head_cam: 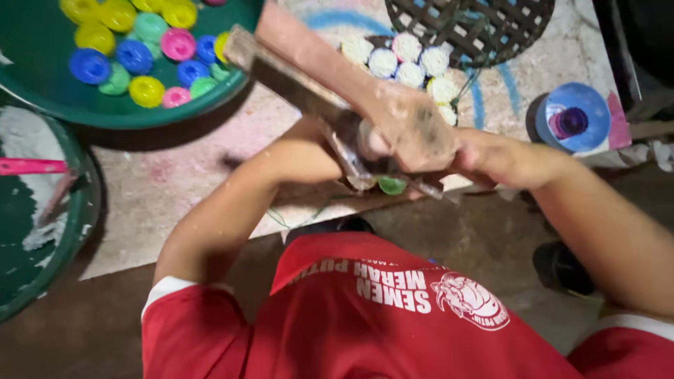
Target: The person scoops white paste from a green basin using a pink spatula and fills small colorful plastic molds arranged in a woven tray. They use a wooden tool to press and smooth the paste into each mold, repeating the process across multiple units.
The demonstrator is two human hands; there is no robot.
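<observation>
Both my arms reach forward over my red shirt. My right hand (495,160) grips the near end of a long wooden press tool (414,123) with a dark metal bar (295,77) beneath it. My left hand (319,156) is closed on the metal bar from the other side, its fingers mostly hidden by the tool. The tool slants up and away to the left. A small green cap-shaped mould (392,185) sits right under the tool's near end, between my hands.
A green basin (42,49) at top left holds several coloured small moulds (133,56). Several white-filled moulds (411,63) lie ahead beside a black lattice basket (470,21). A blue round container (572,119) stands at right. Another green basin (77,210) with white powder and a pink-handled tool (31,166) is at left.
</observation>
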